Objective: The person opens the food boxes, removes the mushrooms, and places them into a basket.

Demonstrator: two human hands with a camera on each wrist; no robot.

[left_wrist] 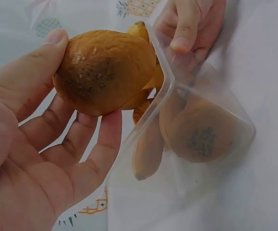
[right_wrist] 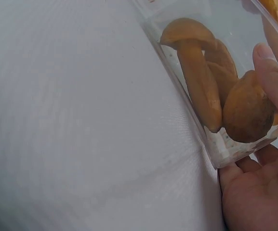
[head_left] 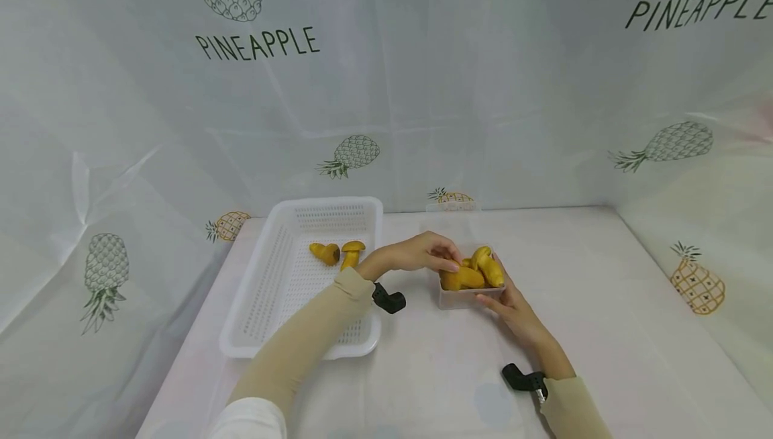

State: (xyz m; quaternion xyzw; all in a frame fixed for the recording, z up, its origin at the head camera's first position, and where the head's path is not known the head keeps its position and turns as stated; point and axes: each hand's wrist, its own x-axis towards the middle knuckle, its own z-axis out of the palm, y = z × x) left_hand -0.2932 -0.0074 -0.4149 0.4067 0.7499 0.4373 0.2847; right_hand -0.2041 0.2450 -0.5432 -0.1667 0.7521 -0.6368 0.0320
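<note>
My left hand (head_left: 421, 253) pinches a yellow-brown mushroom (left_wrist: 105, 70) between thumb and fingers, its dark-speckled end facing the left wrist camera. That mushroom is at the rim of a clear plastic box (head_left: 459, 300), which holds several more mushrooms (head_left: 488, 268). At the box's right side, my right hand (head_left: 518, 315) grips it, thumb on the near wall and fingers around the corner. Through the clear wall in the right wrist view, a long-stemmed mushroom (right_wrist: 196, 79) lies beside a rounder mushroom (right_wrist: 248, 108).
A white perforated basket (head_left: 241, 305) stands left of the box, with mushrooms (head_left: 326, 253) inside near its right side. The box's clear lid (head_left: 449, 224) extends behind it. A pineapple-print sheet (head_left: 392, 103) hangs behind the table.
</note>
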